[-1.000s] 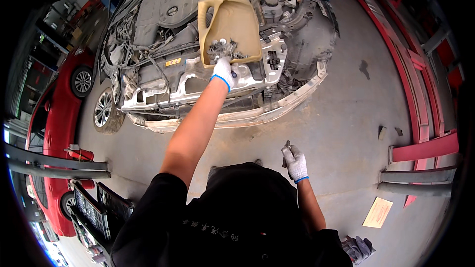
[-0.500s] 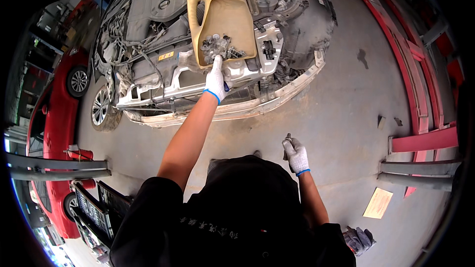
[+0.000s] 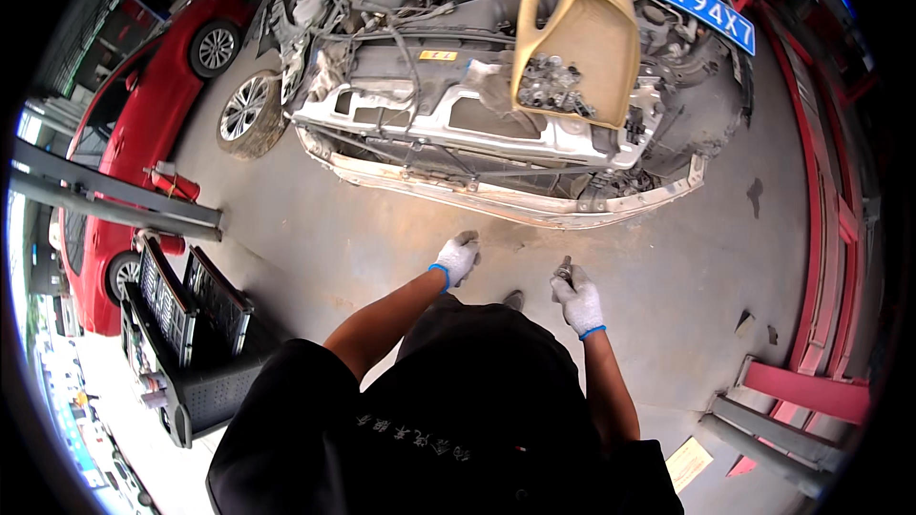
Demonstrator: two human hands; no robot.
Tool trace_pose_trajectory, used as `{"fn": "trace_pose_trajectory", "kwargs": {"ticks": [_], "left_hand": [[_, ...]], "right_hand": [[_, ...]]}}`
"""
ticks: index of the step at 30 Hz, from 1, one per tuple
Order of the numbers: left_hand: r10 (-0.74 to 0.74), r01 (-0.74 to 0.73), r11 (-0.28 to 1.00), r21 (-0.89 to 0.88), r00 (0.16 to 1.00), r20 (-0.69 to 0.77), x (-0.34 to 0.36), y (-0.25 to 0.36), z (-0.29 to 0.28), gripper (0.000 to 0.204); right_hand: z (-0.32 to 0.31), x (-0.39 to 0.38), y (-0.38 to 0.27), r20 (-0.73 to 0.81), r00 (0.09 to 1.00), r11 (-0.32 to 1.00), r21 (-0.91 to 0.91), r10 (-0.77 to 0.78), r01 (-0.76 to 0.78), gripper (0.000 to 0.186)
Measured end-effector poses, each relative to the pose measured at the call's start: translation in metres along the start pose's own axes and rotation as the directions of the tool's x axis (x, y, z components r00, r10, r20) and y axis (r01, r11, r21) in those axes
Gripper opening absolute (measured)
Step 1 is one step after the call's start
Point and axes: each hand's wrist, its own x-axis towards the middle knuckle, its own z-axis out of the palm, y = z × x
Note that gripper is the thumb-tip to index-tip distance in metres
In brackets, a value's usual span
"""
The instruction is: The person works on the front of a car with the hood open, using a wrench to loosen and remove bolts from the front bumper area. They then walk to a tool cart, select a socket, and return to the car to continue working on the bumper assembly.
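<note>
My left hand (image 3: 460, 258), in a white glove with a blue cuff, hangs over the floor in front of the car. Its fingers are curled, and what they hold, if anything, is hidden. To its right my right hand (image 3: 579, 301), gloved alike, grips a small grey metal tool (image 3: 566, 267) whose tip points away from me. Beyond both hands, a cut-open yellow-beige plastic jug (image 3: 601, 48) rests on the car's front end, with loose clips and screws (image 3: 551, 86) gathered in its near side.
The car's engine bay (image 3: 382, 67) lies exposed behind a bare bumper beam (image 3: 448, 193). A blue plate (image 3: 689, 5) lies at its right. A black tool cart (image 3: 224, 386) stands at left, near a red car (image 3: 143, 105). Red lift parts (image 3: 806, 386) and cardboard (image 3: 689, 463) are at right.
My left hand has left the jug's near edge and come back toward me, beside my right hand. My right hand keeps hold of the metal tool. The view has swung left.
</note>
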Motion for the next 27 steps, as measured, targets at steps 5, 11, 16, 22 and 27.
{"fn": "trace_pose_trajectory", "kwargs": {"ticks": [5, 11, 16, 22, 27], "left_hand": [[-0.028, 0.047, 0.989, -0.143, 0.991, 0.128, -0.003, -0.025, -0.055, 0.035], [-0.035, 0.097, 0.977, -0.19, 0.952, 0.306, -0.03, 0.011, -0.113, 0.038], [-0.028, 0.162, 0.946, -0.281, 0.903, 0.428, -0.017, -0.007, -0.191, 0.031], [-0.066, 0.228, 0.912, -0.341, 0.902, 0.426, 0.001, -0.031, -0.234, 0.038], [-0.122, 0.231, 0.926, -0.298, 0.931, 0.343, 0.01, -0.033, -0.218, 0.044]], "right_hand": [[0.065, 0.02, -0.041, 0.178, 0.976, 0.978, -0.147, -0.123, 0.149, 0.027], [0.177, 0.036, -0.09, 0.299, 0.941, 0.981, -0.065, -0.157, 0.184, 0.034], [0.266, 0.031, -0.133, 0.284, 0.946, 0.966, 0.156, 0.157, -0.208, 0.039], [0.31, 0.036, -0.15, 0.085, 0.996, 0.955, -0.297, -0.003, 0.028, 0.038], [0.307, 0.036, -0.135, 0.022, 0.99, 0.903, -0.409, -0.137, 0.134, 0.043]]}}
